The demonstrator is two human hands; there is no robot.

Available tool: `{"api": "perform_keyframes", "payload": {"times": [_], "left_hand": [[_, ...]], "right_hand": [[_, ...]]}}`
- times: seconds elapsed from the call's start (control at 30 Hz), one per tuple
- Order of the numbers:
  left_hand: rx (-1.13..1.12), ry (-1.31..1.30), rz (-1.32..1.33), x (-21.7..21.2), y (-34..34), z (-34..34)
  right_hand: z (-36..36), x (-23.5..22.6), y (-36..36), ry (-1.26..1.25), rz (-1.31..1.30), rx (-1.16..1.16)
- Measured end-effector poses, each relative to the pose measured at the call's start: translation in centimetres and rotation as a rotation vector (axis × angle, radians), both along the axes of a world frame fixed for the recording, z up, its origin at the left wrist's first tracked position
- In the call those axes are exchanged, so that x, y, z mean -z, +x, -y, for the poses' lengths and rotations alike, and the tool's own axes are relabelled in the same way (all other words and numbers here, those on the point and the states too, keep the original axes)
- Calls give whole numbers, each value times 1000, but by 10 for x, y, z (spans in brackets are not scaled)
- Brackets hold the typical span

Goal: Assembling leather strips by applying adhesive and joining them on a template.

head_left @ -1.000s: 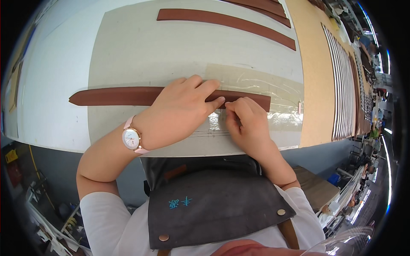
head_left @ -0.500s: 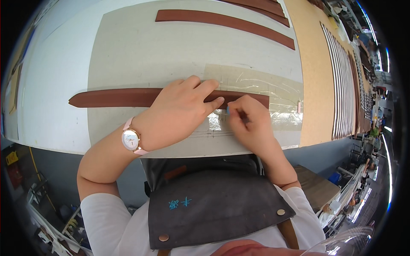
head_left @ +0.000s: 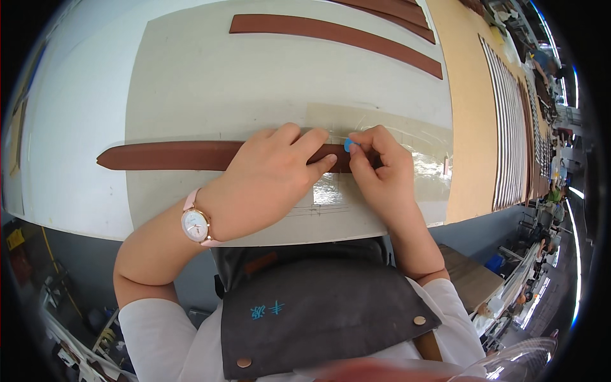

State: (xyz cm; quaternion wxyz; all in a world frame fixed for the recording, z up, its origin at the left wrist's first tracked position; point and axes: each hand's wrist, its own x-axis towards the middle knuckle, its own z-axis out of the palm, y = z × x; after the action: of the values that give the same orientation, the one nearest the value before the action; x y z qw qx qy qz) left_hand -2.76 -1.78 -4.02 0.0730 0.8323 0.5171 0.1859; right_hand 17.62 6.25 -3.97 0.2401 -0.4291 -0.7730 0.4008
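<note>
A long brown leather strip (head_left: 172,156) with a pointed left end lies across the table in front of me. My left hand (head_left: 270,170) rests on its middle, fingers spread and pressing it down. Between thumb and fingertips of my right hand (head_left: 389,181) is a small blue piece (head_left: 348,145), possibly chalk or a small marker. It meets the strip near its upper edge, just right of my left fingertips. The strip's right end is mostly hidden behind my right hand.
Under the strip's right part lies a clear plastic sheet (head_left: 331,113) on a grey mat (head_left: 191,83). Another brown strip (head_left: 337,39) lies farther back, with several more at the far edge (head_left: 398,16). Black-and-white striped pieces (head_left: 503,134) lie on the tan board at right.
My right hand has moved up from the strip's lower edge to its upper edge, bringing the blue piece into clearer view. My left hand keeps its place on the strip.
</note>
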Motion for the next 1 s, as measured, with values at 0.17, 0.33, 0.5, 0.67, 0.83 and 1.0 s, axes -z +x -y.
{"api": "perform_keyframes", "payload": {"times": [0.17, 0.33, 0.5, 0.67, 0.83, 1.0], "left_hand": [[-2, 5, -1, -1, 0, -1], [-4, -10, -7, 0, 1, -1], [2, -25, -11, -4, 0, -1], [-12, -9, 8, -2, 1, 0], [0, 11, 2, -2, -1, -1], [30, -53, -17, -7, -4, -4]], "right_hand": [[-1, 4, -1, 94, 36, -60], [-1, 5, -5, 262, 80, -127], [3, 4, -3, 143, 8, -23], [-1, 8, -3, 295, 95, -126], [-7, -1, 16, 73, -58, 161], [-36, 4, 78, 362, 163, 301]]}}
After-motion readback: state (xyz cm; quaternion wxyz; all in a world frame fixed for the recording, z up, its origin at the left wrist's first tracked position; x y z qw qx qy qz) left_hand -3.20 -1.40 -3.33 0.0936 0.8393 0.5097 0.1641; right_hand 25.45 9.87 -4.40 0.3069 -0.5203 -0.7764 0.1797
